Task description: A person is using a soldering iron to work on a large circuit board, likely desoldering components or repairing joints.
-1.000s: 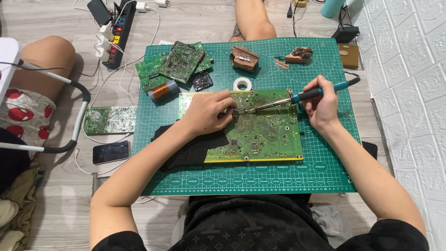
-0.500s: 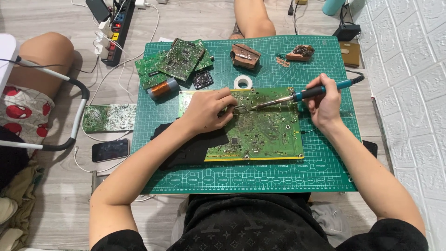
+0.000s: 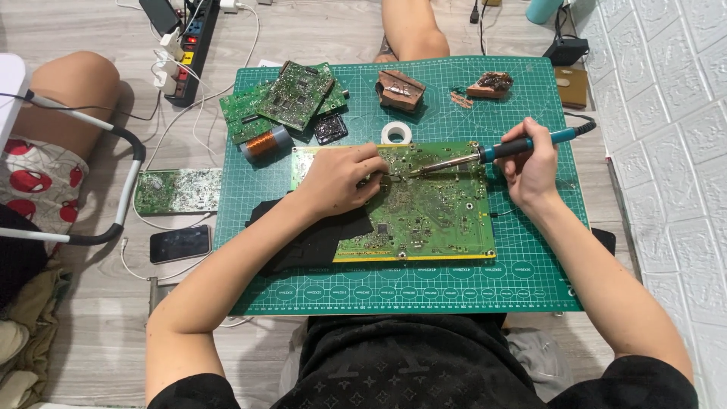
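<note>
A large green circuit board lies on a green cutting mat. My left hand rests on the board's left part, fingers pinched on thin tweezers whose tips point right. My right hand grips a soldering iron with a blue and black handle. Its metal tip meets the tweezer tips near the board's upper middle. A black cloth lies under my left forearm.
Several smaller circuit boards, a copper coil, a white tape roll and two brown pieces lie at the mat's far edge. A power strip, another board and a phone lie on the floor at left. Another person's knee is at left.
Both hands stay nearly still on the board. The iron tip and tweezers remain together at the same spot.
</note>
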